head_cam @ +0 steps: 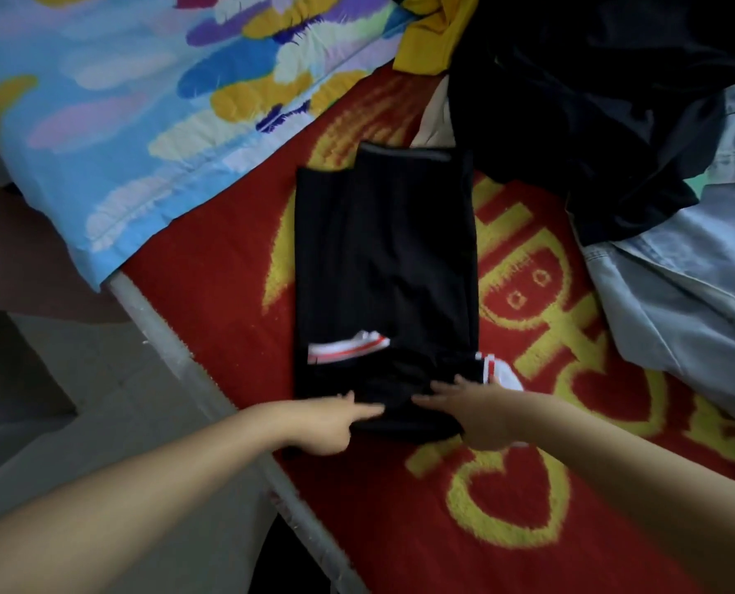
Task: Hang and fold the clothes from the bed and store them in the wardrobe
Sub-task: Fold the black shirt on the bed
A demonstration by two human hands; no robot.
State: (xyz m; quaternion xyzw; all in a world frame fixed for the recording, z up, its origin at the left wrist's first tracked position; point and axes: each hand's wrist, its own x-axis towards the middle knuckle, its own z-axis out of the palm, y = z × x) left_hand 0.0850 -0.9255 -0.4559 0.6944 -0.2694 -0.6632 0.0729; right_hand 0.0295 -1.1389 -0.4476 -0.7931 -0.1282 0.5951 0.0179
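Note:
A black garment with white and red striped trim [382, 276] lies folded into a long rectangle on the red and yellow blanket [228, 302] of the bed. My left hand [331, 422] rests on its near left corner with a finger stretched out over the cloth. My right hand [468, 413] lies flat on its near right corner, fingers straight and pointing left. Further back lies a pile of a black garment [593, 100], a yellow garment [434, 32] and light blue denim [678, 293].
A bright feather-patterned sheet [142, 100] covers the bed's far left part. The bed's pale metal edge [177, 349] runs diagonally, with grey floor [78, 400] to its left.

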